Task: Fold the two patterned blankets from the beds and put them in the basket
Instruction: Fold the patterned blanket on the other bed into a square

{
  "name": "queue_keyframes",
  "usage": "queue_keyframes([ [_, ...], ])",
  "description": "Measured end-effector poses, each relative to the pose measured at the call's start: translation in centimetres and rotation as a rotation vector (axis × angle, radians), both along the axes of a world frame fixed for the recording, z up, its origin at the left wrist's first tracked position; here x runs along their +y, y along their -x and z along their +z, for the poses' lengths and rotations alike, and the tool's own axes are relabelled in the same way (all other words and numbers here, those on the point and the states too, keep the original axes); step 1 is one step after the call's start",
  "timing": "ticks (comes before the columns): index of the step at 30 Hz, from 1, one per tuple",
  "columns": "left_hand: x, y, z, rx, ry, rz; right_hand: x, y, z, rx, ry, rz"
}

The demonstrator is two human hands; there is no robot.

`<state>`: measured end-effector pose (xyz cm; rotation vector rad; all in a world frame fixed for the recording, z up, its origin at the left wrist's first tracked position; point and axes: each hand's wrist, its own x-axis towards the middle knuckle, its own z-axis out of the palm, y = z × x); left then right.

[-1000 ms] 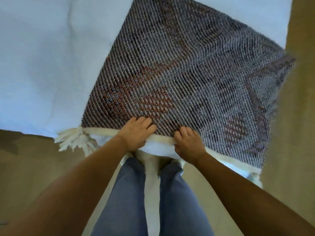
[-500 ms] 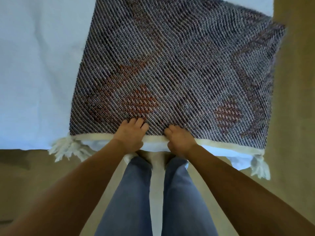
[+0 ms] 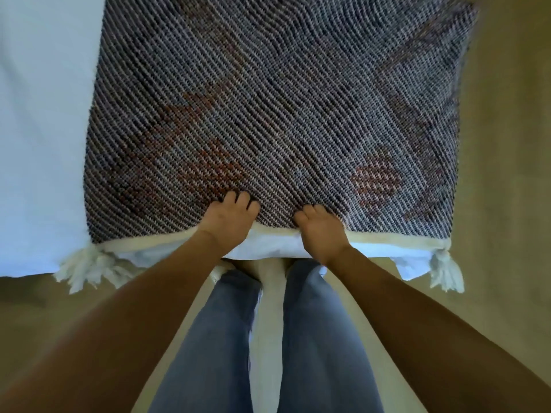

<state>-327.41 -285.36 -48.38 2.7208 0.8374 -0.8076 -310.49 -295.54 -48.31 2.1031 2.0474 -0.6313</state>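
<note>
1. The blanket lies flat on the bed, stretching straight ahead of both hands; its cream near edge runs side to side under the palms, at the bed's edge.
2. The left hand and right hand sit side by side near the middle of that edge, palms down, fingers curled over the hem. Whether they pinch the cloth or only press it, I cannot tell.
3. A tassel hangs out beyond the left hand, another tassel beyond the right. Neither hand is clearly nearer; each has its own half.
4. Judging from this, the next fold likely turns on that near edge.
5. Compared with half a second ago, the blanket sits squarer to the body, and the hands keep the same spots on the hem.
6. No basket is in view.
</note>
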Motion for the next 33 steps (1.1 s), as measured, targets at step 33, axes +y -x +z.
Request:
queue_keyframes([
  [33, -0.9, -49.0, -0.1, -0.035, 0.015, 0.413, -2.4, -28.5, -1.3, 0.765, -0.095, -1.375],
])
